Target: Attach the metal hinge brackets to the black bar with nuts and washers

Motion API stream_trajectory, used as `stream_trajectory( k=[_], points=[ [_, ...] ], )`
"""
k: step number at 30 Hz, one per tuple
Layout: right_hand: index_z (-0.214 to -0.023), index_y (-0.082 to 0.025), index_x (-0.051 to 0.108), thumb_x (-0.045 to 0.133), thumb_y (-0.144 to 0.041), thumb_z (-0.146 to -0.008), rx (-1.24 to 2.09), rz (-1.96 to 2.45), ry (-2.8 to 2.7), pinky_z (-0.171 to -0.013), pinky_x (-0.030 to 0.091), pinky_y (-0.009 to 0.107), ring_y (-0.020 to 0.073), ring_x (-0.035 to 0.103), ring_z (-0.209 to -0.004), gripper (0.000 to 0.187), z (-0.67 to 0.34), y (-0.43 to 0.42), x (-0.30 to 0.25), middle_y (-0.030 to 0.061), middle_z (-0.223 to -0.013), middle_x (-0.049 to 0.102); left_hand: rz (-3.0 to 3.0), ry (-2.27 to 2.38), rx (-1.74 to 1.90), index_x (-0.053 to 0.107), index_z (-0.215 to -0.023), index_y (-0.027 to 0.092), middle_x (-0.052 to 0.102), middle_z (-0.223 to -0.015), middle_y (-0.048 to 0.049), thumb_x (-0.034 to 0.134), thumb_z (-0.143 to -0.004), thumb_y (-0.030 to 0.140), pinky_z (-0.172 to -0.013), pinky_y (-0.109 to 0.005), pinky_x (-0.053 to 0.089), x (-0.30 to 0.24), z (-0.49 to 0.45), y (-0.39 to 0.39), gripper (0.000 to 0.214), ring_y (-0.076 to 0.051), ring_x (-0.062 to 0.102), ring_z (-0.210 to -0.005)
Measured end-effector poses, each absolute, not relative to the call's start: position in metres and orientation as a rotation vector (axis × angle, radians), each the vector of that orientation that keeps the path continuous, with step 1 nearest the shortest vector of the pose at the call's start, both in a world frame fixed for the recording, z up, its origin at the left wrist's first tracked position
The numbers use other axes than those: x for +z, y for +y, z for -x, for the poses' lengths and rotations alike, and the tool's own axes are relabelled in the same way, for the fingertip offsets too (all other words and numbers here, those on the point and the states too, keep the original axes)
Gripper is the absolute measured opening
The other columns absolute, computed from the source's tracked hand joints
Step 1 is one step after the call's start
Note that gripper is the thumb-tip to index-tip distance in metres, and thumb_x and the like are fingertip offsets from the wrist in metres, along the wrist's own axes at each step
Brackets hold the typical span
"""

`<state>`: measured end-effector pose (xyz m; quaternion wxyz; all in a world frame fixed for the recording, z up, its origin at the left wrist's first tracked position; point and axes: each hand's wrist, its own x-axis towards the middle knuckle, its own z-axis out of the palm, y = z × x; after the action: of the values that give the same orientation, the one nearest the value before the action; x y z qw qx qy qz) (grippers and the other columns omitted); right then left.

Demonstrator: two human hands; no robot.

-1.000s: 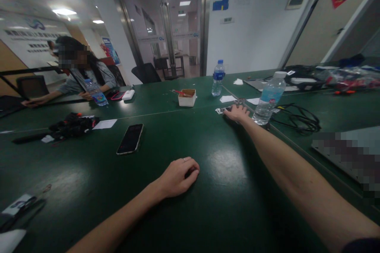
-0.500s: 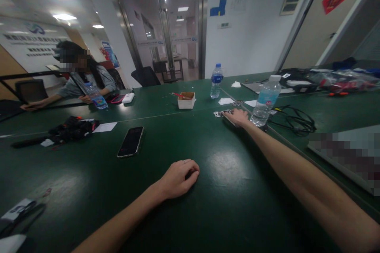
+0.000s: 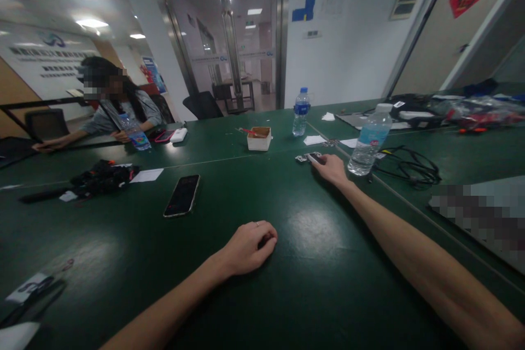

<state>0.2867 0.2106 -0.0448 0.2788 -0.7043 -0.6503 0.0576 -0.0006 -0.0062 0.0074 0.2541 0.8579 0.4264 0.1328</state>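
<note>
One green counter point(image 3: 353, 306) spans my view. Across it the right arm point(image 3: 406, 235) stretches far forward, the left arm point(image 3: 176, 295) less. The left hand point(image 3: 250, 246) lies loosely half-open, nothing visible inside; the right hand point(image 3: 332, 168) touches a small dark object point(image 3: 315, 158) on the counter with bent fingers point(image 3: 328, 159), grip unclear to me.

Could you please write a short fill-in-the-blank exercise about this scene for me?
The left hand rests on the table and wears a ____.
Of the wearer's hands, the black-screened phone lies nearer the ____ one.
The bottle beside the right hand has a ____ cap.
Missing words: ring; left; white.
</note>
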Motion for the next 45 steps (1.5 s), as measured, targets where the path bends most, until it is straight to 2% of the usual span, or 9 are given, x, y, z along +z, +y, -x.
stream_trajectory(
  k=[8,16,20,24,28,33,36,39,45],
  points=[
    [-0.108,-0.014,0.07,0.057,-0.044,-0.083,0.382,1.716,-1.687,-0.087,0.046,0.032,0.0256,0.064,-0.098,0.042,-0.282,0.2,-0.026,0.0117,-0.105,0.07,-2.331,1.164,0.351,0.06,-0.096,0.015,0.06,-0.088,-0.0038,0.046,-0.092,0.02,-0.067,-0.025,0.045,0.009,0.0,-0.006,0.016,-0.015,0.054,-0.076],
    [-0.097,-0.016,0.073,0.063,-0.043,-0.076,0.65,1.657,-1.547,-0.086,0.045,0.034,0.0258,0.062,-0.096,0.036,-0.284,0.207,-0.025,0.008,-0.099,0.071,-2.333,1.16,0.346,0.06,-0.096,0.015,0.06,-0.089,-0.0042,0.045,-0.093,0.021,-0.068,-0.026,0.046,0.009,0.0,-0.006,0.017,-0.015,0.054,-0.077],
    [-0.099,-0.011,0.071,0.06,-0.042,-0.079,0.75,1.625,-1.482,-0.071,0.049,0.03,0.0226,0.064,-0.084,0.039,-0.285,0.211,-0.027,0.0091,-0.093,0.07,-2.329,1.17,0.352,0.06,-0.095,0.015,0.06,-0.088,-0.0041,0.046,-0.092,0.02,-0.068,-0.025,0.046,0.01,0.0,-0.006,0.016,-0.015,0.055,-0.077],
    [-0.094,-0.006,0.07,0.057,-0.038,-0.081,0.871,1.622,-1.443,-0.05,0.046,0.026,0.0191,0.062,-0.065,0.037,-0.285,0.213,-0.027,0.0123,-0.084,0.069,-2.326,1.172,0.338,0.06,-0.095,0.015,0.06,-0.088,-0.0038,0.046,-0.092,0.02,-0.067,-0.025,0.046,0.01,0.0,-0.006,0.015,-0.016,0.055,-0.077],
    [-0.083,-0.007,0.069,0.056,-0.04,-0.083,0.91,1.637,-1.458,-0.047,0.045,0.026,0.018,0.06,-0.059,0.035,-0.287,0.212,-0.025,0.0119,-0.074,0.067,-2.33,1.161,0.347,0.06,-0.096,0.015,0.06,-0.089,-0.0042,0.045,-0.093,0.021,-0.068,-0.026,0.046,0.008,0.001,-0.006,0.017,-0.016,0.054,-0.077],
    [-0.084,-0.012,0.071,0.063,-0.039,-0.076,0.781,1.676,-1.524,-0.066,0.047,0.03,0.0213,0.062,-0.075,0.029,-0.29,0.21,-0.017,0.0087,-0.082,0.068,-2.316,1.163,0.346,0.06,-0.096,0.015,0.06,-0.089,-0.0043,0.045,-0.092,0.021,-0.068,-0.025,0.046,0.009,0.001,-0.006,0.016,-0.015,0.054,-0.077],
    [-0.09,-0.014,0.07,0.067,-0.038,-0.072,0.484,1.707,-1.68,-0.079,0.045,0.033,0.0239,0.06,-0.087,0.03,-0.29,0.21,-0.015,0.0079,-0.09,0.067,-2.313,1.174,0.335,0.059,-0.096,0.015,0.06,-0.089,-0.0044,0.045,-0.093,0.021,-0.068,-0.025,0.046,0.01,0.0,-0.007,0.016,-0.015,0.054,-0.077],
    [-0.098,-0.013,0.066,0.062,-0.04,-0.076,0.129,1.735,-1.804,-0.083,0.044,0.035,0.0254,0.057,-0.093,0.036,-0.289,0.21,-0.019,0.0117,-0.099,0.063,-2.317,1.173,0.328,0.059,-0.097,0.015,0.06,-0.09,-0.0043,0.044,-0.093,0.021,-0.069,-0.025,0.046,0.01,0.0,-0.006,0.016,-0.015,0.054,-0.078],
    [-0.109,-0.016,0.058,0.056,-0.025,-0.078,-0.121,1.693,-1.926,-0.089,0.042,0.038,0.0286,0.049,-0.105,0.033,-0.292,0.207,-0.024,0.0131,-0.112,0.052,-2.312,1.165,0.339,0.059,-0.097,0.015,0.06,-0.09,-0.0039,0.044,-0.093,0.022,-0.069,-0.026,0.046,0.008,0.002,-0.006,0.017,-0.015,0.054,-0.078]
  ],
)
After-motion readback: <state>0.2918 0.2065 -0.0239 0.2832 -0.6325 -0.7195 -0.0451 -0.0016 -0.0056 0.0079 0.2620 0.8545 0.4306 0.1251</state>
